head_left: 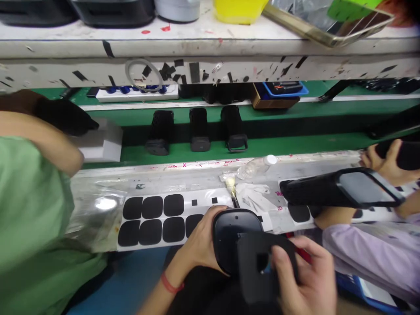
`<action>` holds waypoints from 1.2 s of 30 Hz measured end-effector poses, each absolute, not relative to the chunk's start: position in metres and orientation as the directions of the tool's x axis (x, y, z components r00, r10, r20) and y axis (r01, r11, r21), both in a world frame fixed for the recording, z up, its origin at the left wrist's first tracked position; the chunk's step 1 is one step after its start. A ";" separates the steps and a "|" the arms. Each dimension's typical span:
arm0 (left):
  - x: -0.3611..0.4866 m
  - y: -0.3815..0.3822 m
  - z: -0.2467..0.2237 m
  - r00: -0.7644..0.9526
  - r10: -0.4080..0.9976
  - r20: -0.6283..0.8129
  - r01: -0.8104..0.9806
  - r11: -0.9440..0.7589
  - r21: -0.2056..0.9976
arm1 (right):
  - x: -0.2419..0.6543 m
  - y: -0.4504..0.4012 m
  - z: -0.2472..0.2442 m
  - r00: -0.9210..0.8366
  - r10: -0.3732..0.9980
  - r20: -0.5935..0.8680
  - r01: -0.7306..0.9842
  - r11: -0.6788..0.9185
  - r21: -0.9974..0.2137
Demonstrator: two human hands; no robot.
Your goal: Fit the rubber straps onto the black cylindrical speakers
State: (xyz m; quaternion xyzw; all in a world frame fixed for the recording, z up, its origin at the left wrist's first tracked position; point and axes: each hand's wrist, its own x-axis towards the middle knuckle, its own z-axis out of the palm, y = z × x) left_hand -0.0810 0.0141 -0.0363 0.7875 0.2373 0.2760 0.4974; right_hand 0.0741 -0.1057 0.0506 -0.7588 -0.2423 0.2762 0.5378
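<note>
Left hand: the left hand, low centre of the frame, is cupped around the left rim of a black rounded housing, fingers curled on its edge; a red band sits on its wrist.
Right hand: the right hand, lower right, grips a flat black plate with a square cut-out, thumb on its face.
Housing and plate: the plate overlaps the lower right part of the housing, both held just below the desk edge.
Pad sheet: a white sheet of black rounded pads lies on the desk just left of the left hand.
Brush: a small brush lies above the housing, beside a clear bottle.
Conveyor: three black parts stand on the green belt beyond.
Neighbours: a green-sleeved arm at far left; at right, a person in a lilac sleeve holds a long black casing.
</note>
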 end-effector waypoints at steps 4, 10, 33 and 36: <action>-0.081 0.009 -0.034 0.727 0.651 0.220 0.130 -0.445 0.886 | 0.067 -0.081 0.050 0.614 0.777 -0.140 0.177 -0.309 -0.935; -0.080 0.003 -0.025 0.711 0.684 0.164 0.179 -0.402 0.898 | 0.084 -0.079 0.055 0.543 0.813 -0.209 0.230 -0.384 -0.894; -0.079 -0.005 -0.012 0.719 0.695 -0.028 -0.127 0.170 0.977 | 0.089 -0.067 0.050 0.524 0.844 -0.118 0.125 -0.213 -0.969; -0.078 -0.006 -0.013 0.706 0.708 -0.021 -0.150 0.178 0.973 | 0.093 -0.068 0.046 0.458 0.888 -0.043 0.199 -0.149 -0.969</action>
